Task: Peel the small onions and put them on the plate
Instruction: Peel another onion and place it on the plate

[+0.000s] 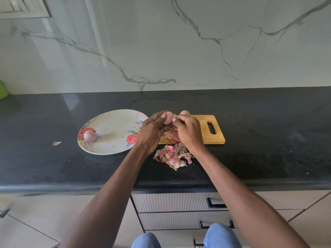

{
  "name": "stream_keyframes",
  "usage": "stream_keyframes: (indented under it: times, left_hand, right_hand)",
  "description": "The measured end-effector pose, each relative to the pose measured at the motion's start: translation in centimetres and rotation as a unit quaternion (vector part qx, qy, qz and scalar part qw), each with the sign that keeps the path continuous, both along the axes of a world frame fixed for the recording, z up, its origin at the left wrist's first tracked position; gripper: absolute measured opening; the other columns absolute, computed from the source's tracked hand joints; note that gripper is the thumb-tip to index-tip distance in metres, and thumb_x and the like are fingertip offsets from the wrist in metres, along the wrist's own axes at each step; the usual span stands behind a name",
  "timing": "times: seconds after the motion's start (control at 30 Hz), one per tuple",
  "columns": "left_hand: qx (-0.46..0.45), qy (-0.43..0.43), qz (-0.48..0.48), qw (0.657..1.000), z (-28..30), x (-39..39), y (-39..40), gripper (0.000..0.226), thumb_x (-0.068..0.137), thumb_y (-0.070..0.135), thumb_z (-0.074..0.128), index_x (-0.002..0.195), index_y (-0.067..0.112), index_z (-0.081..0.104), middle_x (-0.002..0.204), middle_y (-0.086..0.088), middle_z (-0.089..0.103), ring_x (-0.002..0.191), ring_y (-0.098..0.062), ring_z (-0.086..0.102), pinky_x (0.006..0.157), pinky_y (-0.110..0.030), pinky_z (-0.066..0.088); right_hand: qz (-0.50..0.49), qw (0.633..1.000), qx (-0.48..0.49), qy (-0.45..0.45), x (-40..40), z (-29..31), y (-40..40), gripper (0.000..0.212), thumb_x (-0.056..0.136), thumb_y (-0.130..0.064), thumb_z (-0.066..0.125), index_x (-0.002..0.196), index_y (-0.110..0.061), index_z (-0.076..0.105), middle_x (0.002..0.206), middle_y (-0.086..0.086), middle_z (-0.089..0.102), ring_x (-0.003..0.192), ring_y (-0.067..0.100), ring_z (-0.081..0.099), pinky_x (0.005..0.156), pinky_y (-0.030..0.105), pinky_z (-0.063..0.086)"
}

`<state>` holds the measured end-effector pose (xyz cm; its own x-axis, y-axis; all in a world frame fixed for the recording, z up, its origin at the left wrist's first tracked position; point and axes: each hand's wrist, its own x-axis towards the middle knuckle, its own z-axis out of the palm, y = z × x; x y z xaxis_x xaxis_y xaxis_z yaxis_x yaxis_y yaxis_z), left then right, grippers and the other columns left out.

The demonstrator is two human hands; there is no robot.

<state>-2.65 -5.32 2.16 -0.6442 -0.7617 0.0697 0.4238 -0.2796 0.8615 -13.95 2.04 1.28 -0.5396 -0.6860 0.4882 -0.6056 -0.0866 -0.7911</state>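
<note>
Black countertop [250, 158] bearing, at left, a floral plate [111, 140] with one peeled onion [90, 136] near its left rim, and at right a wooden cutting board [213, 138]. A heap of pink onion skins [172, 157] lies on the counter just near of the board. Above the board's left end, the left hand [152, 129] holds a pale small onion [168, 118] in curled fingers; the right hand [188, 129] pinches at it with thumb and fingertips. An unpeeled onion [185, 112] sits behind the hands. A skin scrap [56, 143] lies left of the plate.
</note>
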Motion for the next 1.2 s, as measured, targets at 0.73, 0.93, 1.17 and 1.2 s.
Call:
stream_keyframes:
  times: [0.73,0.93,1.17,1.2]
  left_hand:
    - [0.046,-0.008,0.011,0.999,0.0,0.3,-0.3,0.015,0.100,0.018,0.060,0.104,0.004,0.058,0.085,-0.014,0.071,0.071,-0.020,0.069,0.061,-0.026,0.059]
    - [0.012,-0.028,0.000,1.000,-0.1,0.3,-0.3,0.022,0.087,0.028,0.071,0.095,0.011,0.060,0.081,-0.005,0.069,0.069,-0.015,0.063,0.056,-0.024,0.053]
    - [0.003,-0.054,0.012,0.998,0.1,0.1,0.2,0.018,0.092,0.023,0.068,0.093,0.009,0.057,0.077,-0.007,0.070,0.058,-0.015,0.064,0.049,-0.022,0.051]
    - [0.006,-0.051,0.014,0.999,0.1,0.2,0.1,0.018,0.092,0.024,0.068,0.093,0.010,0.057,0.076,-0.007,0.070,0.058,-0.014,0.063,0.050,-0.022,0.051]
  right_hand:
    - [-0.019,0.997,-0.054,0.047,-0.2,0.4,0.7,0.028,0.088,-0.016,0.076,0.116,-0.012,0.074,0.110,-0.003,0.066,0.096,-0.002,0.060,0.086,0.011,0.050]
    - [0.016,0.996,-0.057,-0.064,-0.5,0.0,-0.1,0.011,0.082,-0.015,0.082,0.092,-0.011,0.078,0.093,0.002,0.073,0.090,0.022,0.071,0.079,0.048,0.060]
    - [-0.035,0.993,-0.046,-0.103,-0.3,0.3,-0.3,0.008,0.097,-0.008,0.062,0.104,-0.010,0.065,0.096,-0.003,0.066,0.090,0.012,0.066,0.073,0.021,0.056]
    - [-0.020,0.992,-0.053,-0.113,-0.3,0.3,-0.2,0.012,0.096,-0.008,0.063,0.108,-0.009,0.065,0.097,-0.005,0.065,0.089,0.006,0.065,0.070,0.015,0.053]
